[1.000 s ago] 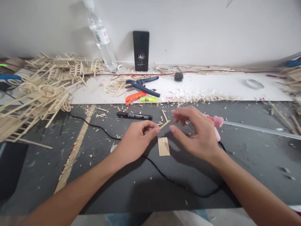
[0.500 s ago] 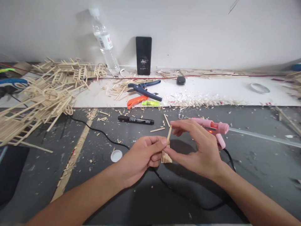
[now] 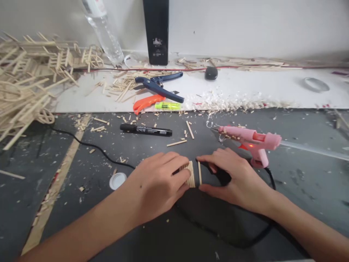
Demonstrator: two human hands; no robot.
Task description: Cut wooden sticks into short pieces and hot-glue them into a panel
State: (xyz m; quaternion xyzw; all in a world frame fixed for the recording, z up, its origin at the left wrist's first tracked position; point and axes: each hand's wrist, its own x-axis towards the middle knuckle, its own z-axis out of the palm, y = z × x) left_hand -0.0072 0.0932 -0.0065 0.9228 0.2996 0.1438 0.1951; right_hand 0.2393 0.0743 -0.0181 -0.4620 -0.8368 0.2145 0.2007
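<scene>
My left hand is closed on a small panel of wooden sticks set side by side; its fingers cover the panel's left part. Just to the right, a single short wooden stick is held by its two ends between the thumb and forefinger of my right hand. A narrow gap separates the stick from the panel, and the two run roughly parallel. Beyond my right hand lies a pink glue gun with its red light lit and a clear glue stick in its back.
A black marker, loose stick pieces and a white cap lie on the dark table. Blue cutters, an orange-handled tool and a phone are farther back. Stick structures crowd the left; a black cable crosses.
The view has tilted down and closer. My left hand has turned palm-down over the stick panel. My right hand has brought the single stick, formerly upright between both hands, down beside the panel.
</scene>
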